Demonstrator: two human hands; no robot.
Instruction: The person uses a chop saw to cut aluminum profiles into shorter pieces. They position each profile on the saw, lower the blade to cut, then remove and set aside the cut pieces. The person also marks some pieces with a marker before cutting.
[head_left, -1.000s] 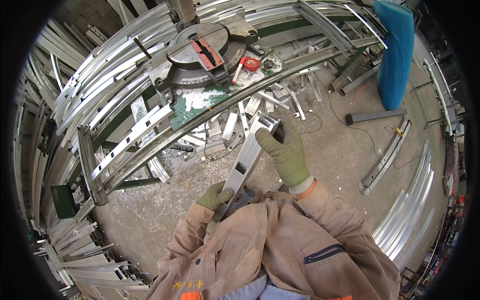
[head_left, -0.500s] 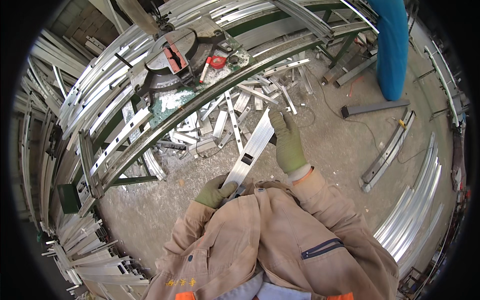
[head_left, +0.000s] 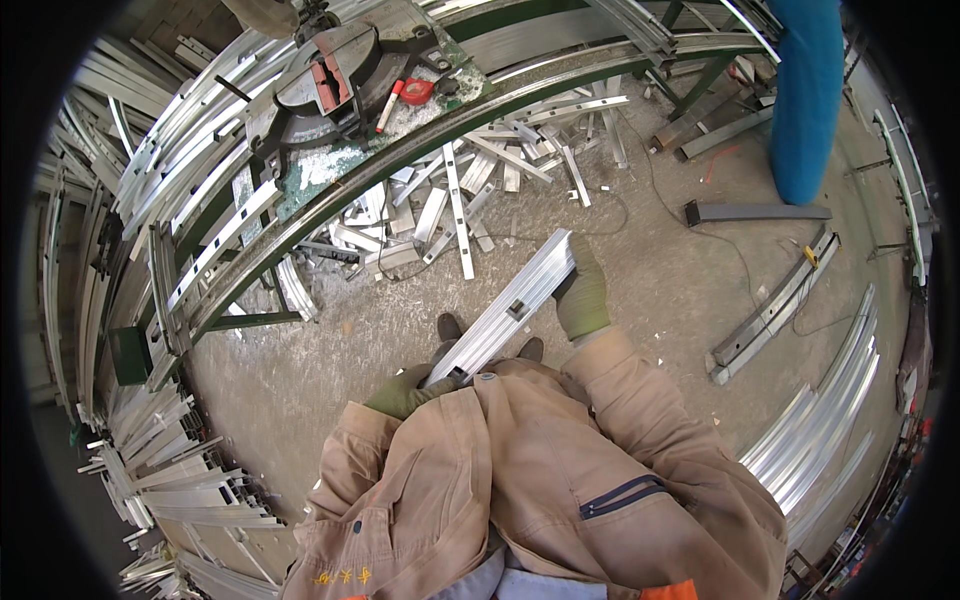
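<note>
While both gloved hands grip it, the aluminium profile [head_left: 508, 308] runs diagonally in front of the chest, above the concrete floor [head_left: 650, 290] and to the lower right of the miter saw [head_left: 335, 85]. Left hand [head_left: 402, 392], green glove, is closed round the profile's near end just by the jacket. Right hand [head_left: 583, 296], same glove, wraps the far end, fingers curled over its edge. A small dark slot shows abt mid-length on the profile.

No packages or signs legible. Nearest marked items sit on the saw bench [head_left: 330, 165]: a red-and-white marker [head_left: 387, 103] right beside the saw, and a red tape measure [head_left: 416, 90] just past the marker. A tall blue wrapped roll [head_left: 808, 95] stands far right of the saw, well apart from the hands.

Btwn the saw bench and the hands lies a heap of short alu offcuts [head_left: 470, 190] on the floor. Long profiles are stacked w/ more lengths left of the saw [head_left: 110, 200]. A dark steel bar [head_left: 757, 212] lies below the blue roll, and a thin cable [head_left: 690, 235] trails across the floor near it. Shoe tips [head_left: 450, 326] show under the profile.
</note>
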